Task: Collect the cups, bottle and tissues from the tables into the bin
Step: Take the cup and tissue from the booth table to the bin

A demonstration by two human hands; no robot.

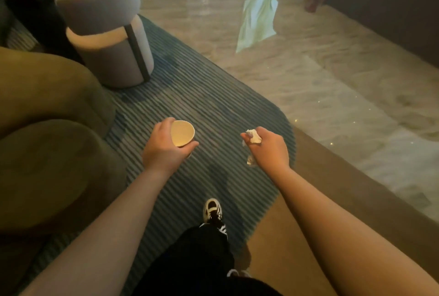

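My left hand [164, 147] grips a pale paper cup [182, 133] by its side, with the open mouth facing up and nothing visible inside. My right hand [269, 147] holds crumpled white tissues [253, 136]; one bit sticks out above the fingers and another hangs below the fist. Both hands are held out in front of me over a blue striped rug [204, 96]. No bin, bottle or table shows in this view.
An olive green sofa [47, 129] fills the left side. A round grey armchair [107, 30] stands at the upper left on the rug. Pale glossy floor [332, 87] spreads to the right. My shoe [212, 209] steps on the rug below my hands.
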